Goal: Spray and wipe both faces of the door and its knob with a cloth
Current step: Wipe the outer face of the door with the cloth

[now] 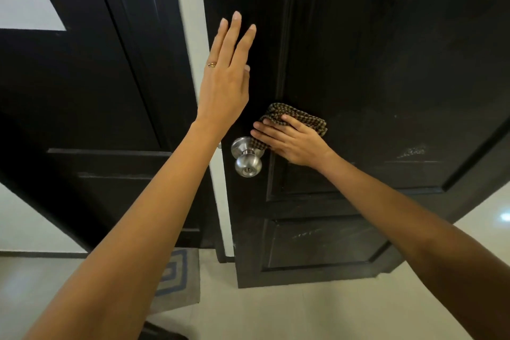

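Dim, soft light; wide-angle bending at edges; glare spot on floor (505,217).

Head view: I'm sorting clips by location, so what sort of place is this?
Probably an indoor hallway of a home: a dark panelled door with a steel keyed knob, a second dark door to its left, and a patterned mat on the pale floor.

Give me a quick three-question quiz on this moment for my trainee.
1. True or false: the left hand holds the checked cloth.
2. Where is the cloth? A) draped over the left forearm B) pressed to the door beside the steel knob C) balled up inside the left hand
3. Fill in: the knob's front shows a ____.
Key: 1 false, the right hand presses it; 2 B; 3 keyhole.
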